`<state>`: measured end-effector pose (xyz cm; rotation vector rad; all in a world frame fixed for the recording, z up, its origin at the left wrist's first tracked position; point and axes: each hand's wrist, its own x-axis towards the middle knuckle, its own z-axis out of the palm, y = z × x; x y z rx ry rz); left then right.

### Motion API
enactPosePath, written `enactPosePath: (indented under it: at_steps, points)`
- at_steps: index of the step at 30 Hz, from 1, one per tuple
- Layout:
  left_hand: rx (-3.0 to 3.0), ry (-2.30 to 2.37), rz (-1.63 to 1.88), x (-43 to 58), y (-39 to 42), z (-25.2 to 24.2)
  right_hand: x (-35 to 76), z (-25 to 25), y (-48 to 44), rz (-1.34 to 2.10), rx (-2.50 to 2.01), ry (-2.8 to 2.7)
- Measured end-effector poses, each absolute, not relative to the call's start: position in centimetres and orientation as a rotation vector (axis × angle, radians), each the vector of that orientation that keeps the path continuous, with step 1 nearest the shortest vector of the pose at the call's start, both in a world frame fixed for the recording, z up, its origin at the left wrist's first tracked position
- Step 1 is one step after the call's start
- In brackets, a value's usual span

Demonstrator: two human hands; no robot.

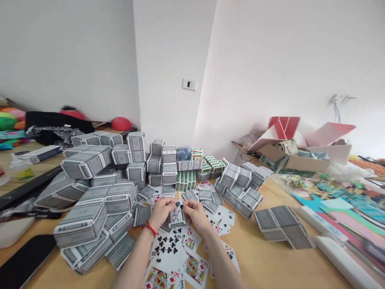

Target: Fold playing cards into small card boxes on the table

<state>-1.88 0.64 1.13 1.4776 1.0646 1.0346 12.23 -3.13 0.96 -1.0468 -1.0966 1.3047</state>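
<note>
Between my two hands is a playing card [177, 217], its white face showing a dark figure, perhaps a joker. My left hand [162, 210], with a red string bracelet [150, 228] at the wrist, pinches its upper left edge. At the upper right edge my right hand [195, 212] has thumb and fingers pinched on the same card. Both thumbnails are painted dark. Beneath and in front of my hands lie loose face-up cards [168, 245], among them clubs and diamond picture cards. Grey-backed cards [141, 214] lie around my hands.
Blocks folded from grey-backed cards [87, 160] are stacked at left and behind. More card blocks [237, 180] and a joined flat card piece [284, 226] lie right. Green card boxes [185, 180] stand behind. A power strip [323, 222], coloured paper and an open carton [306, 163] are farther right.
</note>
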Motion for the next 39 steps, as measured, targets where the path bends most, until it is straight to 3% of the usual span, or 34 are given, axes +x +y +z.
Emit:
enactPosePath:
  at_steps: [8,17,24,39]
  points:
    - [1.087,0.944,1.140,-1.1,0.1,1.9,12.0,0.4,-2.6,1.191,-1.054,-0.969]
    - [0.744,0.764,0.938,-2.4,-0.5,2.2,12.5,0.2,-2.5,1.310,-0.932,-0.841]
    - [0.761,0.776,0.806,-3.3,-0.4,2.1,12.8,0.4,-2.9,1.322,-0.962,-0.983]
    - [1.108,0.945,1.072,-1.7,0.4,1.3,12.5,0.9,-3.0,1.296,-0.964,-1.008]
